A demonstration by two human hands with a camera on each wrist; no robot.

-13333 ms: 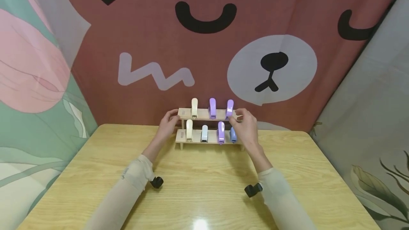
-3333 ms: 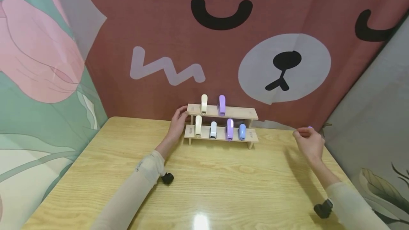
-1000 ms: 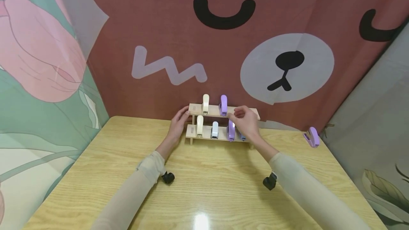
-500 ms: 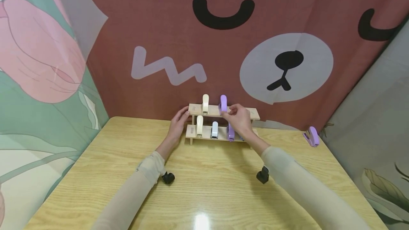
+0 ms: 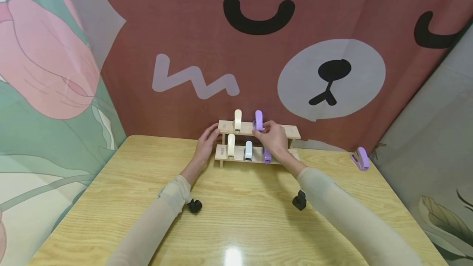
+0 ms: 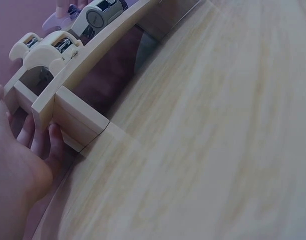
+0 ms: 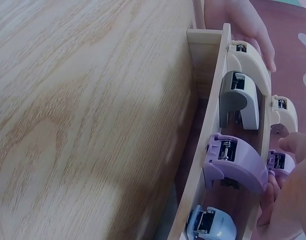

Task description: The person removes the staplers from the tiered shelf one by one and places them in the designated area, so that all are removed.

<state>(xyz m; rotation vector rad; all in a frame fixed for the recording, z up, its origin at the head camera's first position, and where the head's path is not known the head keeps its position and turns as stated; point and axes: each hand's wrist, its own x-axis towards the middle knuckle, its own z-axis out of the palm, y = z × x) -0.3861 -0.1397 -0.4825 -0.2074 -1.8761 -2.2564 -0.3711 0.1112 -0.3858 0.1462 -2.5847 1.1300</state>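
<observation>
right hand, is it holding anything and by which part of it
Yes: the right hand pinches the purple stapler on the upper shelf, low down near its base.

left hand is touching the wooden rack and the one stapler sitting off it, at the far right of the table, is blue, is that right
Not quite: the stapler sitting off the rack at the far right of the table is purple, not blue, as the head view shows. The left hand is touching the wooden rack, as you say.

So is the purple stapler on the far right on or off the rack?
Off: that stapler sits on the table, apart from the rack.
</observation>
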